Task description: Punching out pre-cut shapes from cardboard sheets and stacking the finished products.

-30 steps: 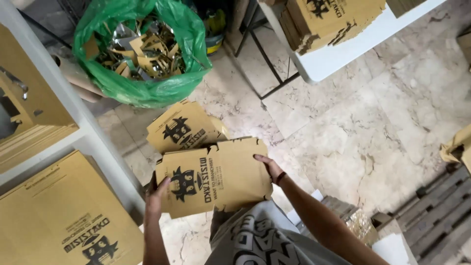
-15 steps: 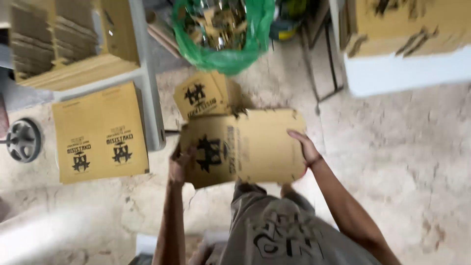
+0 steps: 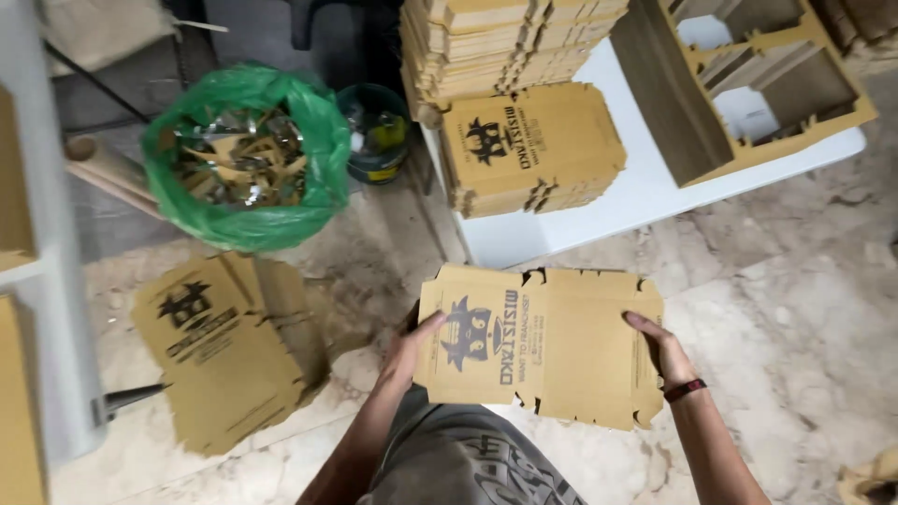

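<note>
I hold a flat, folded brown cardboard box blank (image 3: pixel 552 346) with a dark printed emblem in front of me, above the floor. My left hand (image 3: pixel 409 351) grips its left edge, thumb on the printed face. My right hand (image 3: pixel 664 351), with a dark wristband, grips its right edge. On the floor to the left lies a pile of the same flat cardboard blanks (image 3: pixel 224 341). Ahead, a stack of blanks (image 3: pixel 533 150) rests on a white table (image 3: pixel 636 196).
A green plastic bag (image 3: pixel 248 154) full of cardboard scraps stands at the upper left, a small dark bucket (image 3: pixel 379 131) beside it. Cardboard divider inserts (image 3: pixel 748 75) lie on the table's right part. A grey shelf post (image 3: pixel 56 309) runs down the left. The floor is marbled stone.
The view has swung right toward the white table. I still hold the blank in both hands, now flatter and closer to the table; the floor pile has fallen to the left.
</note>
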